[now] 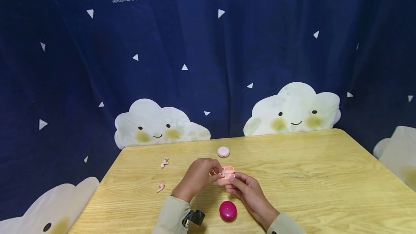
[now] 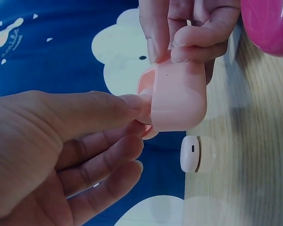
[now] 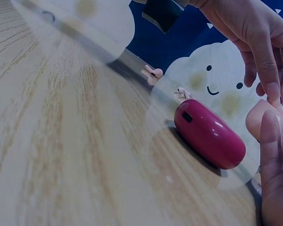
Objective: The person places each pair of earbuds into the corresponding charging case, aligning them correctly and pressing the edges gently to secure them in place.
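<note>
My right hand (image 1: pixel 248 192) holds a peach-pink earbud case (image 1: pixel 223 182) above the table, its lid (image 1: pixel 229 169) standing open. Thumb and index finger of my left hand (image 1: pixel 199 176) pinch a pink earbud (image 2: pixel 145 107) at the mouth of that case. Seen from the left wrist, part of this earbud sits inside the rim and the fingertips cover much of the rest. The other left fingers curve loosely below the case. A glossy magenta case (image 1: pixel 228 211) lies closed on the table near my right wrist.
A pale pink rounded case (image 1: pixel 223 151) stands closed behind the hands. Toward the left of the wooden table (image 1: pixel 292 176) lie a pair of pale earbuds (image 1: pixel 164 163) close together and a single pink earbud (image 1: pixel 160 187). A blue curtain (image 1: pixel 208 46) with clouds hangs behind the table.
</note>
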A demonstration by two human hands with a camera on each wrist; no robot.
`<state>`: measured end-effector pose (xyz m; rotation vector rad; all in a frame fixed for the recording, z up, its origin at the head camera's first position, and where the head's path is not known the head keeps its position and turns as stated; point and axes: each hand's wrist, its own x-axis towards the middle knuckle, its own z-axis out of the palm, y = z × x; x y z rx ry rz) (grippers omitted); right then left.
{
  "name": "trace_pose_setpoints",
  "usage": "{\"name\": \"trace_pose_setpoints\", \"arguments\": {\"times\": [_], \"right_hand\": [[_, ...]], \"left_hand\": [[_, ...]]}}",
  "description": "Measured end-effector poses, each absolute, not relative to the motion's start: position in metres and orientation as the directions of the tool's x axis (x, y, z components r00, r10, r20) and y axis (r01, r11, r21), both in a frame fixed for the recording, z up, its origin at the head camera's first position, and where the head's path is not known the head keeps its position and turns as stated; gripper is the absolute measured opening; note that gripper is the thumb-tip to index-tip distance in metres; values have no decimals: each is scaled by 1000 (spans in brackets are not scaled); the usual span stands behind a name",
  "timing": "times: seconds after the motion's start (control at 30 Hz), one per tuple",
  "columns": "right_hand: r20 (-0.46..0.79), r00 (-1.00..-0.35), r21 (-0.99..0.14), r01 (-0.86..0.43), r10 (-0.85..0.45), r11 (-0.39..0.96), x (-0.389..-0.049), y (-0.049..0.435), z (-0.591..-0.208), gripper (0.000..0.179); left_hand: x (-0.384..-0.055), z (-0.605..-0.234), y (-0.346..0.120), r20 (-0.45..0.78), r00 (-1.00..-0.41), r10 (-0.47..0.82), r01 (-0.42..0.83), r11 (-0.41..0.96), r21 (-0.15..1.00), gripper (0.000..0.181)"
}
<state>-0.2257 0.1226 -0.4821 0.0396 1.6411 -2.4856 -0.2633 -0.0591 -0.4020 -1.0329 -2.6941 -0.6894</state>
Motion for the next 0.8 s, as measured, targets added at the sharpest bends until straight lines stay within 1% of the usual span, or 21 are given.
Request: {"name": "trace_pose_setpoints", "arguments": {"times": [0.33,0.6,0.8], "right_hand": [[-93,-987,-915,136,-129,-380,-226,125,-482,46],[-102,-986,-907,146,-130,-394,-225,123,-483,42],[-97,-987,-918,138,-125,-372,-227,124,-483,48]], "left_hand": [[-263,-402,-57,326,-740,589,673,649,354,6],[-263,-404,-57,313,-745,589,667,655,354,7],[-263,-403,-56,317,-742,591,670,655,348,7]]}}
